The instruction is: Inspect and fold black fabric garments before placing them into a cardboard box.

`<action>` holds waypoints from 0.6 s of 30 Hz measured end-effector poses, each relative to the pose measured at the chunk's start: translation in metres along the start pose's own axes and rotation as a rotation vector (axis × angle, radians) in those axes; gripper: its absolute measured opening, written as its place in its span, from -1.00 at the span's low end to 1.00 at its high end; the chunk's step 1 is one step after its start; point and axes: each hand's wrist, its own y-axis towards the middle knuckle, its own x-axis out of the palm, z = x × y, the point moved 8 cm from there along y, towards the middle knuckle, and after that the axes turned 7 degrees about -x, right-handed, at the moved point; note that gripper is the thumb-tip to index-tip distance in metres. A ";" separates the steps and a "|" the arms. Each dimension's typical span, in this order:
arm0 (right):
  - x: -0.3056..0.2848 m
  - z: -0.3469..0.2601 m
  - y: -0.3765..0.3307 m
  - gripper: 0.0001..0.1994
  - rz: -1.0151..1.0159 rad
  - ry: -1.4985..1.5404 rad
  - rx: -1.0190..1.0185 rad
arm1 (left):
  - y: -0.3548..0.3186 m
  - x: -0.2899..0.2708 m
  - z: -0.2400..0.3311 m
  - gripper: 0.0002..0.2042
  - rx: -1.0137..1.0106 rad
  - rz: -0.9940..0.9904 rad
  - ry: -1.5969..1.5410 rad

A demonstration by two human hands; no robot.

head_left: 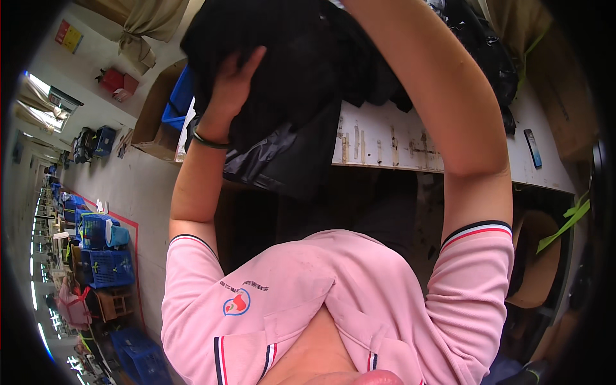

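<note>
A large bundle of black cloth (pixel 289 96) fills the upper middle, draped over the near edge of a white table (pixel 375 138). Its lower part shows a shinier dark grey side; I cannot tell what kind of article it is. My left hand (pixel 237 80) grips its left part, the thumb stretched over the cloth and the fingers mostly hidden in the folds. A dark band (pixel 210 139) circles that wrist. My right forearm (pixel 417 58) reaches over the table and leaves the picture at the top, so the right hand is out of sight.
A blue bin (pixel 178 102) and a cardboard box (pixel 154 131) stand left of the cloth. At right lie shiny black wrapped things (pixel 497 64) and a small dark blue object (pixel 532 149). Blue crates (pixel 109 268) line the floor on the left. A green strap (pixel 564 224) hangs at right.
</note>
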 end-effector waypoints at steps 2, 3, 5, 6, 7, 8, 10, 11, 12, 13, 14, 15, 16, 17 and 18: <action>-0.041 0.007 0.019 -0.82 0.086 -0.074 -0.006 | -0.003 -0.003 0.004 -0.68 -0.038 -0.069 -0.188; -0.064 0.014 0.036 -0.86 0.156 0.018 -0.056 | -0.006 -0.003 0.006 -0.73 -0.074 -0.134 -0.374; -0.097 0.018 0.057 -0.90 0.221 0.116 -0.098 | -0.012 -0.011 -0.010 -0.76 -0.189 -0.222 -0.209; -0.107 0.022 0.064 -0.92 0.195 0.180 0.014 | -0.018 -0.016 -0.025 -0.77 -0.302 -0.303 -0.045; -0.116 0.023 0.069 -0.93 0.170 0.243 0.125 | -0.020 -0.028 -0.034 -0.77 -0.306 -0.302 -0.043; -0.123 0.022 0.072 -0.94 0.143 0.305 0.237 | -0.022 -0.037 -0.039 -0.76 -0.246 -0.315 -0.108; -0.116 0.024 0.071 -0.96 0.083 0.429 0.468 | -0.026 -0.047 -0.040 -0.74 -0.195 -0.320 -0.169; -0.115 0.024 0.073 -0.93 0.105 0.389 0.471 | -0.023 -0.065 -0.021 -0.72 0.039 -0.138 -0.191; -0.105 0.035 0.070 -0.93 0.099 0.391 0.477 | -0.026 -0.084 -0.001 -0.70 0.273 0.047 -0.205; -0.104 0.033 0.073 -0.91 0.124 0.194 0.195 | -0.026 -0.090 -0.004 -0.68 0.180 0.109 -0.319; -0.100 0.020 0.071 -0.89 0.147 -0.005 -0.088 | -0.026 -0.090 0.001 -0.68 0.177 0.109 -0.320; -0.086 0.018 0.059 -0.89 0.146 -0.007 -0.084 | -0.026 -0.075 0.004 -0.68 0.143 -0.097 -0.423; -0.069 0.012 0.043 -0.88 0.178 -0.004 -0.070 | -0.030 -0.063 0.007 -0.67 0.106 -0.293 -0.515; -0.061 0.007 0.033 -0.87 0.224 -0.010 -0.062 | -0.038 -0.040 0.013 -0.68 0.113 -0.503 -0.475; -0.057 0.007 0.036 -0.87 0.226 -0.013 -0.067 | -0.051 -0.017 0.017 -0.73 0.113 -0.664 -0.483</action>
